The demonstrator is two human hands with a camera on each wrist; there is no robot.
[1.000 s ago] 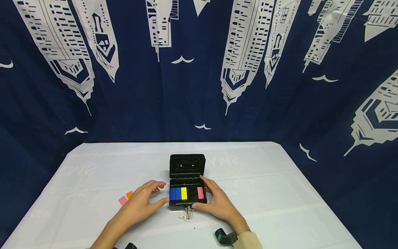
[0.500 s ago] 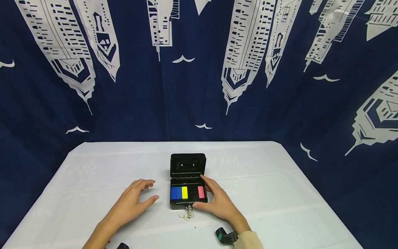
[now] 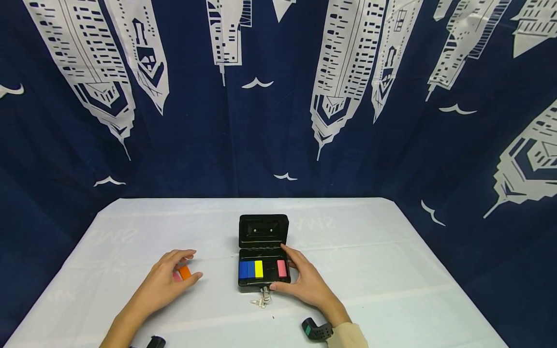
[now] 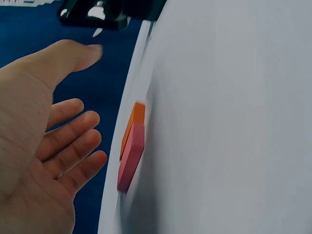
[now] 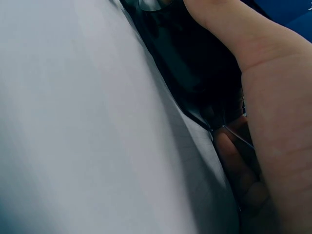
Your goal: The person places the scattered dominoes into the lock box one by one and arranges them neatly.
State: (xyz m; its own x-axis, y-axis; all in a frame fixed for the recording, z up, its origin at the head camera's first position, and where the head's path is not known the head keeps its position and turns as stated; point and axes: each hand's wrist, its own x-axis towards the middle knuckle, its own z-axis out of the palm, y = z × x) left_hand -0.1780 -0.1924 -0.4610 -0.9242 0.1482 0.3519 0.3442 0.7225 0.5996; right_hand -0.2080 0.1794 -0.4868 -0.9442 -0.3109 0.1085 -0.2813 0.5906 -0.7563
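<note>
widely parted left grip near blocks

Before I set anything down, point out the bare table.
Free: the white-covered table right of the right hand; between the open black box and the blue printed curtain; a narrower gap between box and left hand. Crowded: beside the left hand, with an orange block and a pink block; at the box's front, with silver keys.

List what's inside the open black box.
The black box holds two blue blocks side by side, a yellow block next to them, and a pink block apart at the right. Whatever lies beneath these blocks is covered.
</note>
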